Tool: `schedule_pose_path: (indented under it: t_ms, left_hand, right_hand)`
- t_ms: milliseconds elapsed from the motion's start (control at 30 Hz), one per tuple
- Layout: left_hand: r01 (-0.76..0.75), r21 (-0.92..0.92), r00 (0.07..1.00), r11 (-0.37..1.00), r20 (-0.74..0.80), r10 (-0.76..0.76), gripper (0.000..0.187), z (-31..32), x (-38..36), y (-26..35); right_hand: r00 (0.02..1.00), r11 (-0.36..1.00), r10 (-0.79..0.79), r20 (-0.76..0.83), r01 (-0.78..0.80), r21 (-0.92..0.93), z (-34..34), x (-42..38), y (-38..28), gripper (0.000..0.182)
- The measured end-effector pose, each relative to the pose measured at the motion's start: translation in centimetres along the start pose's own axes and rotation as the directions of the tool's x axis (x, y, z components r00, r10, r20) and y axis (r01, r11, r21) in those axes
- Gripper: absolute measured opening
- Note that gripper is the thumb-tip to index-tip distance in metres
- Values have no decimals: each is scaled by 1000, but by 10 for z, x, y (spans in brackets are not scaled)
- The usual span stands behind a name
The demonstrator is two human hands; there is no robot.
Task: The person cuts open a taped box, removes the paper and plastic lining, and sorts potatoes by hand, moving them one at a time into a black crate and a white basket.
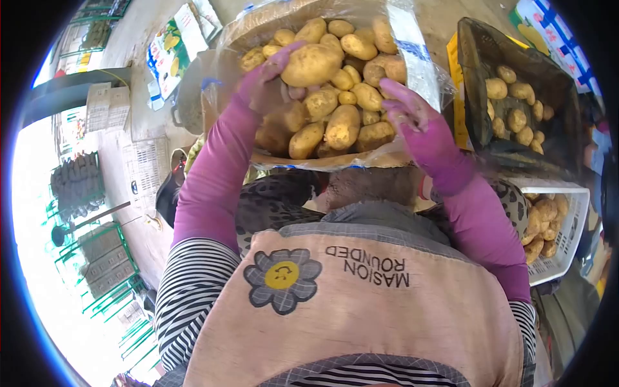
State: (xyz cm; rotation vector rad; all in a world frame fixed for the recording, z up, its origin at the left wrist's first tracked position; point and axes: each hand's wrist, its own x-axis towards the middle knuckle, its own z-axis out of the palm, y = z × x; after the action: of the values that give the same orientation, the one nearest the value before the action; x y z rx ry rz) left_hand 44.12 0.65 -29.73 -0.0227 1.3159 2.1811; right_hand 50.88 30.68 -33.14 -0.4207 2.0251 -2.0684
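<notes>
A plastic-lined box [271, 160] full of potatoes stands in front of me. At its left side my left hand [267, 77] curves around the end of a large potato [312, 65], thumb below and fingers above. This potato sits over the others and looks nearer to the camera. My right hand [412, 116] is at the box's right edge, its fingers apart and nothing seen in them. Close to it are smaller potatoes [368, 97]. Both hands wear purple coverings.
To the right, a yellow crate [456, 90] with a dark liner [474, 84] holds several potatoes [517, 120]. Below it, a white basket [576, 222] contains more potatoes [541, 219]. Printed cardboard [169, 55] lies on the floor at the left, with pale crates [147, 164] nearby.
</notes>
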Motion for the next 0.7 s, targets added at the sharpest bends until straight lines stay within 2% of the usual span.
schedule_pose_path:
  t_ms: [33,67,100,167,200,233,300,333,367,400,433,467,500,533,567,600,667,700]
  left_hand:
    - [-12,-70,998,997,68,16,51,14,3,-9]
    - [-272,328,955,904,203,214,49,17,11,-23]
    - [-515,616,857,597,399,327,47,16,21,-40]
    - [-611,772,780,175,549,302,44,37,33,-63]
    - [-537,822,833,189,481,272,43,51,30,-74]
    - [-451,871,882,194,403,243,42,63,26,-78]
    - [-177,838,984,516,153,91,40,91,18,-72]
    - [-100,833,995,544,91,43,39,93,20,-68]
    - [-21,824,1000,566,29,-5,39,94,22,-63]
    - [-15,873,1000,487,13,7,39,85,33,-57]
    - [-8,914,1000,405,0,21,39,72,48,-51]
    - [-6,960,991,282,-32,129,42,26,68,-58]
    - [100,972,976,215,-138,168,47,4,78,-58]
    - [211,965,948,158,-241,206,51,-17,88,-59]
    - [401,903,888,154,-424,177,57,-17,94,-51]
    - [404,912,890,74,-410,199,49,-29,98,-58]
    - [408,909,893,-84,-378,244,36,-37,96,-71]
    - [434,900,898,-27,-430,92,38,-45,100,-69]
  right_hand:
    - [994,984,-110,-17,106,-141,4,1,0,50]
    - [976,938,-217,-18,203,-281,6,0,0,54]
    - [972,894,-232,32,226,-387,7,-1,-2,57]
    - [958,772,-247,144,285,-568,6,-3,-10,64]
    - [966,768,-226,129,257,-586,4,-3,-20,74]
    - [986,785,-123,115,168,-597,3,-4,-24,73]
    - [992,791,88,91,-14,-611,-10,-8,-20,71]
    - [985,809,-161,70,172,-561,-13,-13,-1,67]
    - [969,767,-241,51,222,-602,-22,-15,12,62]
    - [948,717,-315,39,265,-644,-33,-18,23,57]
    - [982,916,-162,-94,115,-385,-46,-18,24,53]
    - [975,998,-3,-223,-10,-58,-59,-17,25,51]
    - [945,932,213,-248,-120,341,-74,-15,18,53]
    - [870,707,418,-261,-132,694,-88,-13,12,57]
    - [841,676,395,-369,6,737,-101,-11,7,63]
    - [711,644,464,-528,138,753,-108,-7,3,65]
    - [632,585,523,-571,220,780,-120,-4,11,64]
    - [590,557,554,-588,262,788,-124,-5,13,64]
